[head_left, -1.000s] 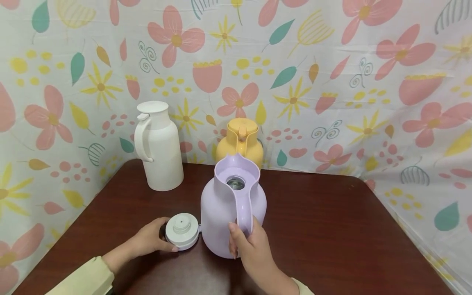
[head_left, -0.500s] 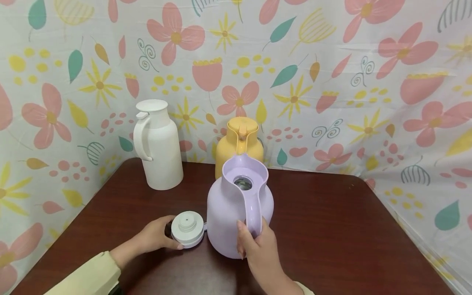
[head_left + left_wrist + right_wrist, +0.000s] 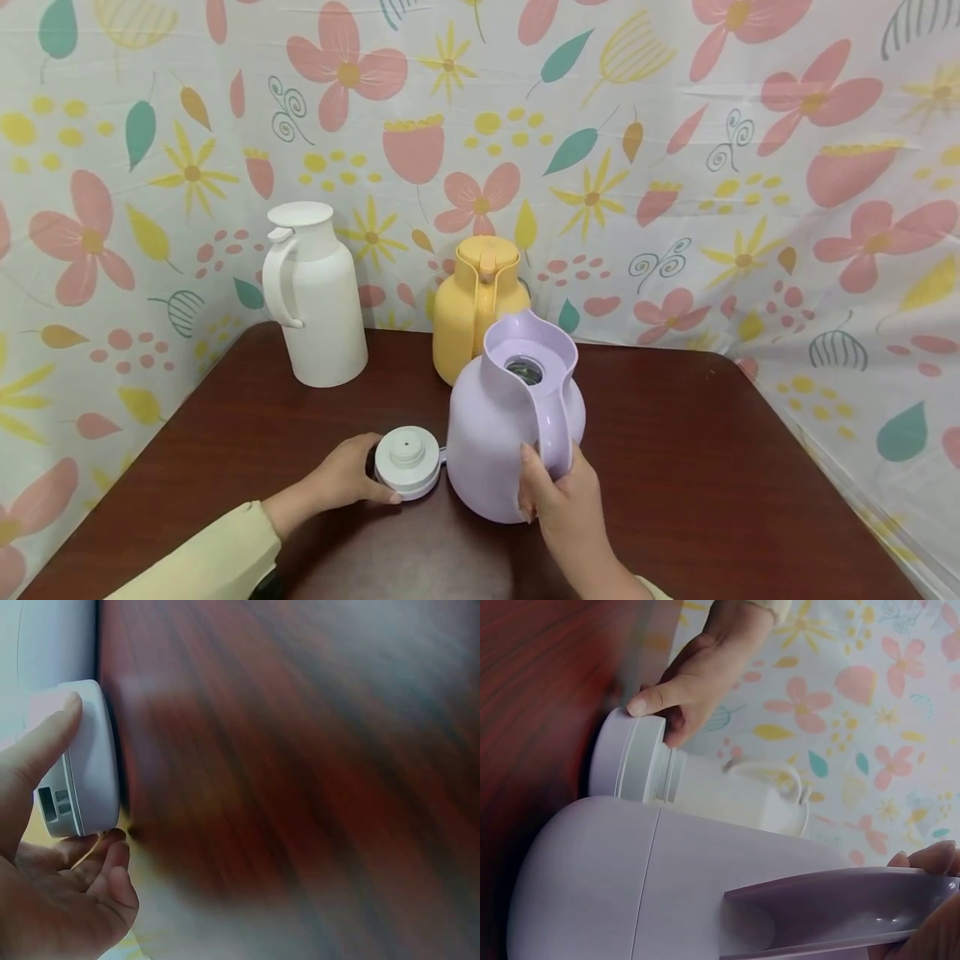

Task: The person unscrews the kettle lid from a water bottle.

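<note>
A lilac thermos jug (image 3: 491,433) stands without its lid, leaning a little to the right; its round inner mouth (image 3: 523,372) shows. Around its handle (image 3: 553,437) the fingers of my right hand (image 3: 566,508) are curled, and the right wrist view shows the handle (image 3: 840,907) close up. My left hand (image 3: 345,477) holds the lid (image 3: 407,460) by its side, thumb in front and fingers behind. That lid lies plug side up at the table, its small tab pointing toward the jug. In the left wrist view the thumb presses the lid's edge (image 3: 94,765).
A tall white thermos jug (image 3: 322,308) stands at the back left. Behind the lilac jug is a yellow thermos jug (image 3: 453,325), partly hidden. The dark brown table (image 3: 675,467) meets a flower-patterned cloth (image 3: 600,167) at the back and sides.
The lilac jug and the lid have both moved right, each still held by its hand. More of the yellow jug shows now. The head view has shifted slightly.
</note>
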### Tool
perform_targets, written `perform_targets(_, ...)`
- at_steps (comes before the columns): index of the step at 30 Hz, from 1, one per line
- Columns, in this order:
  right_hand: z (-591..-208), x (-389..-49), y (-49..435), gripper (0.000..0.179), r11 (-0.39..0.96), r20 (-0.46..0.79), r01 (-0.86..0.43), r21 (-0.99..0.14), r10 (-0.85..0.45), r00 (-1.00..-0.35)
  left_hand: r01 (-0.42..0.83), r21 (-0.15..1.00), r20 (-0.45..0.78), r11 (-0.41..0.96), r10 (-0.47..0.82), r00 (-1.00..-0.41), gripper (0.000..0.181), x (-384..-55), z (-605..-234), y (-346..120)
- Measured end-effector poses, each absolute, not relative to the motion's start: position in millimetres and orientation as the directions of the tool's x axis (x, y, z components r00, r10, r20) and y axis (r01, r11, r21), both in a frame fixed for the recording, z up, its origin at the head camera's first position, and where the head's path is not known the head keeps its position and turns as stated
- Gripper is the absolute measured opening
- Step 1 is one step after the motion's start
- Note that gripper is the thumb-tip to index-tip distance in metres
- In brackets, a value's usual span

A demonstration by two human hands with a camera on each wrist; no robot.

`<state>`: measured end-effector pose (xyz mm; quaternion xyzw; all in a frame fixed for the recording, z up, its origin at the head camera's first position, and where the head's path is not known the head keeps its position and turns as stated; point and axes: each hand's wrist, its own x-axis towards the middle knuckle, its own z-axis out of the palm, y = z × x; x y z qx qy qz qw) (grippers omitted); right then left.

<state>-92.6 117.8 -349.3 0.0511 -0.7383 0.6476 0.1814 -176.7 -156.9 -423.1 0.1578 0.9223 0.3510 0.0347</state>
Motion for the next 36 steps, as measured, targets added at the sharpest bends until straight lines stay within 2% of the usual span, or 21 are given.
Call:
perform_targets(8,-344.3,-94.3,138.6,0.027,0.234,0.369,-0.32,-0.918,0.207,-0.906,0.211,0.676,0.006,0.706,0.28,-0.96,0.078,-188.2,-424.9,-128.2)
perform_targets(16,-343.1,-101.3,169.1,0.028,0.294,0.34,-0.257,-0.921,0.281,-0.897,0.2,0.714,-0.005,0.671,0.29,-0.957,0.08,-199.0,-425.4,-94.6)
perform_targets(22,-340.9,-114.1,194.4,0.032,0.199,0.295,-0.236,-0.951,0.369,-0.881,0.173,0.738,-0.017,0.652,0.275,-0.961,0.081,-206.2,-430.8,-64.7)
perform_targets(27,-341.5,-126.0,218.1,0.037,0.064,0.306,-0.309,-0.949,0.431,-0.849,0.129,0.755,-0.052,0.643,0.255,-0.965,0.084,-213.3,-430.7,-34.4)
perform_targets(31,-342.7,-136.1,234.7,0.042,0.046,0.333,-0.354,-0.934,0.474,-0.815,0.09,0.768,-0.077,0.634,0.231,-0.97,0.087,-220.7,-430.1,-10.0)
perform_targets(36,-342.7,-148.8,250.1,0.048,0.057,0.325,-0.346,-0.937,0.507,-0.798,0.036,0.783,-0.106,0.621,0.191,-0.976,0.09,-234.1,-430.7,19.6)
